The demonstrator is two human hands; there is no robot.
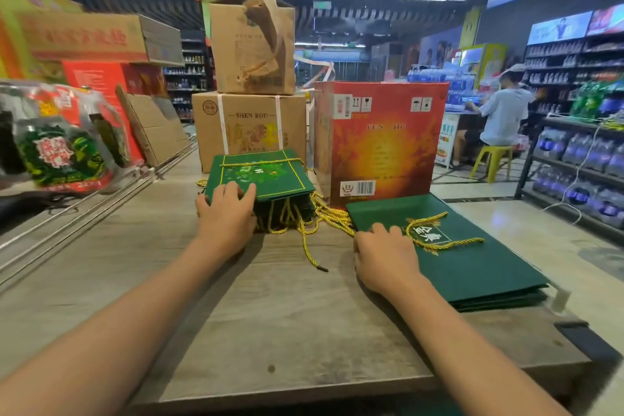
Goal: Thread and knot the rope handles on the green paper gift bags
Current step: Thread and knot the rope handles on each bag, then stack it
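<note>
I am working at a wooden table (290, 314) in a shop, with a tall red carton (385, 142) and a brown box (250, 128) standing at its far edge. I am resting my left hand (227, 213) with fingers spread flat on the near edge of the stack of finished bags (260, 176), whose rope handles are hanging down in front. My right hand (383, 255) is lying on the corner of the flat pile of green bags (449, 257); its fingers are loosely bent, pinching nothing that I can see. A loose yellow-green rope (439, 230) is lying on that pile. To do this well, I judge I should be steadying the stack while lifting only one flat bag. The brown box is reading "SHEN ROU"; the bag's gold characters are too blurred for me.
</note>
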